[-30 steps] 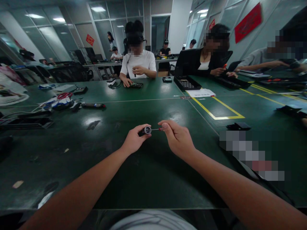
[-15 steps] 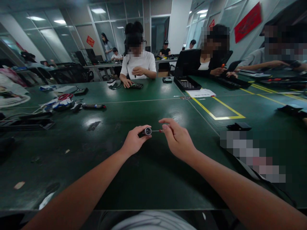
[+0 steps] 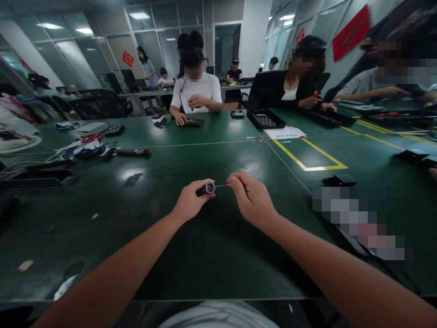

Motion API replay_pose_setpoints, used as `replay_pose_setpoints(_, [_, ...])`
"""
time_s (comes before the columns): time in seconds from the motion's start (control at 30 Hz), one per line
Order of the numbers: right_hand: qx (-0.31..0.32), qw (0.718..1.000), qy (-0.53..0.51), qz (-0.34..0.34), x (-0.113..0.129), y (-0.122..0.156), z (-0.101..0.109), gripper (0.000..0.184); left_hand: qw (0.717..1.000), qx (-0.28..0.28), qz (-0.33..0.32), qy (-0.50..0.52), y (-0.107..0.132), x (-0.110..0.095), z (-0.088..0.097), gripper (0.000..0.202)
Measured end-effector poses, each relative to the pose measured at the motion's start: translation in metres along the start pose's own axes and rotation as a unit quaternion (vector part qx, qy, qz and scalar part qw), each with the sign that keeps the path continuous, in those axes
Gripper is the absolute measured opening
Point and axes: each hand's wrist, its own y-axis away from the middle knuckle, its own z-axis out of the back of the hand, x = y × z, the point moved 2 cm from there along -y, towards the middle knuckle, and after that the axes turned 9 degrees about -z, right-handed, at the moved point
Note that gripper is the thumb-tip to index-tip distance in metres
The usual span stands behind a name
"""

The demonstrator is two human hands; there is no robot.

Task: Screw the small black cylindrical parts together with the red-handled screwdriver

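My left hand (image 3: 192, 199) is closed around a short black cylinder (image 3: 209, 187), whose open end with a silver ring faces me. Its exact kind I cannot make out; it resembles a flashlight barrel. Opposite it, my right hand (image 3: 253, 197) pinches a small screwdriver (image 3: 227, 185), of which a thin metal shaft and a bit of red handle show. The shaft points left at the ringed end of the cylinder. Whether the tip touches it or reaches inside is too small to tell. Both hands are held above the green table (image 3: 218, 269).
Left lie a dark pen-like tool (image 3: 133, 152), a cluttered pile with red cable (image 3: 92, 139) and a black tray (image 3: 37, 175). A black bracket-like part (image 3: 339, 181) is at the right. Across the table, a person in white (image 3: 196, 93) handles a black device (image 3: 193, 123).
The fingers of my right hand have closed more tightly on the screwdriver, and its shaft has tilted slightly. My left hand and the cylinder have hardly moved.
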Motion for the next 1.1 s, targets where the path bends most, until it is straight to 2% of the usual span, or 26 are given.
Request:
replay_pose_setpoints(0.07, [-0.009, 1.000, -0.021, 0.000, -0.001, 0.000, -0.001, 0.016, 1.000, -0.002, 0.006, 0.005, 0.000, 0.000, 0.001, 0.038])
replay_pose_setpoints(0.17, [-0.014, 0.997, -0.064, -0.029, -0.007, -0.001, -0.004, 0.019, 1.000, -0.003, 0.014, 0.003, 0.000, -0.001, 0.002, 0.038])
replay_pose_setpoints(0.3, [-0.037, 0.981, -0.157, -0.109, -0.019, -0.009, -0.009, 0.026, 1.000, 0.010, 0.007, -0.010, 0.000, -0.004, 0.003, 0.039])
replay_pose_setpoints(0.37, [-0.044, 0.945, -0.261, -0.193, -0.028, -0.014, -0.011, 0.028, 1.000, 0.010, -0.003, -0.008, 0.000, -0.006, 0.003, 0.039])
replay_pose_setpoints(0.43, [0.007, 0.890, -0.366, -0.271, -0.035, -0.018, -0.016, 0.030, 1.000, 0.003, -0.007, -0.003, -0.001, -0.006, 0.004, 0.039])
replay_pose_setpoints(0.5, [0.015, 0.865, -0.411, -0.288, -0.040, -0.020, -0.017, 0.030, 1.000, -0.001, -0.007, -0.001, -0.001, -0.006, 0.004, 0.039])
replay_pose_setpoints(0.57, [-0.014, 0.874, -0.407, -0.267, -0.040, -0.020, -0.017, 0.030, 1.000, 0.001, -0.005, -0.003, -0.002, -0.006, 0.004, 0.039])
replay_pose_setpoints(0.67, [-0.062, 0.919, -0.331, -0.204, -0.035, -0.017, -0.014, 0.029, 1.000, 0.003, -0.001, -0.006, -0.001, -0.007, 0.003, 0.039])
replay_pose_setpoints(0.8, [-0.071, 0.966, -0.209, -0.132, -0.026, -0.011, -0.010, 0.026, 1.000, 0.006, -0.001, -0.008, -0.001, -0.008, 0.002, 0.039])
replay_pose_setpoints(1.1, [-0.031, 0.989, -0.126, -0.066, -0.017, -0.004, -0.005, 0.026, 1.000, 0.010, -0.002, -0.014, 0.000, -0.007, 0.003, 0.039])
